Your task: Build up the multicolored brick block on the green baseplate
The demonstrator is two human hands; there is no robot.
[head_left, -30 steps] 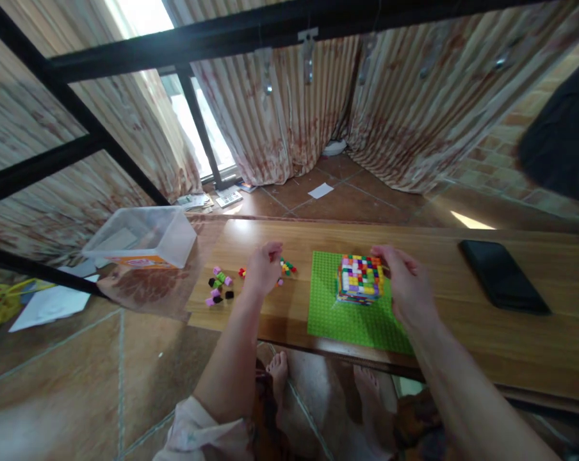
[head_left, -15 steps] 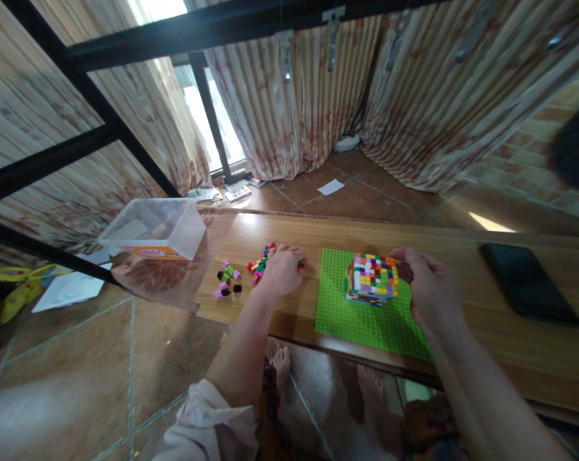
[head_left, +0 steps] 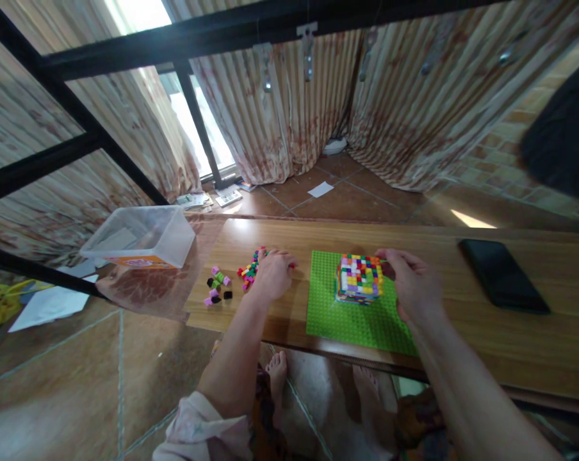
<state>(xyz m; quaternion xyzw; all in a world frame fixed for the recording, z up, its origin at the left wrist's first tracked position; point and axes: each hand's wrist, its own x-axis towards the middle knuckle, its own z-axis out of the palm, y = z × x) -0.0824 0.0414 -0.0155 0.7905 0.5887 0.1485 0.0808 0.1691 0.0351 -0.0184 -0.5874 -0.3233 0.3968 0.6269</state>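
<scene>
A block built of many coloured toy bricks (head_left: 359, 279) stands on a green baseplate (head_left: 328, 314). My right hand (head_left: 414, 285) is at its far right corner, thumb and forefinger pinched together there; what is between them is too small to make out. On the left, my left hand (head_left: 271, 274) is bent down over a heap of small loose bricks (head_left: 248, 274), partly covering it. Its fingers are curled, and a speck of red shows by the fingertips. Further left lies a looser group of pink, green and black bricks (head_left: 217, 282).
The wooden table (head_left: 289, 314) carries a black phone (head_left: 503, 275) on the right. Beyond its left end stands a clear plastic box (head_left: 177, 240) with an orange label. A dark metal frame (head_left: 126, 54) crosses above, before long curtains (head_left: 289, 121). Papers lie on the tiled floor.
The whole view has shifted, so the table and things on it appear further left. Both hands keep about the same places, left by the loose bricks, right at the block's corner.
</scene>
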